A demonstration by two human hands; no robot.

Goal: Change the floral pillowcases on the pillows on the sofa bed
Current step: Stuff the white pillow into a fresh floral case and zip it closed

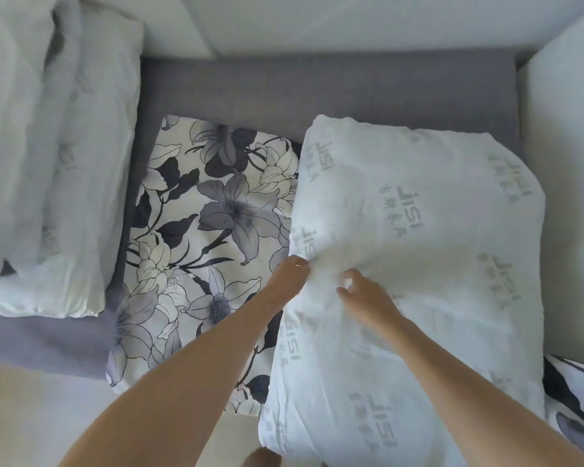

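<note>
Both my left hand (292, 274) and right hand (363, 294) pinch the fabric of the bare white pillow (418, 264), fingers clamped, steadying it on the sofa bed (317, 92) beside the flat floral pillowcase (209, 230), presumably for insertion.

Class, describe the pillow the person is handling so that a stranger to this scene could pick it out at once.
Start at the grey sofa bed. On its right side lies a bare white pillow, partly overlapping a floral pillowcase spread flat, with the left hand and right hand gripping its near-left edge. Unlike the other white pillow at far left, it shows clear grey printed lettering and is being held.
</note>
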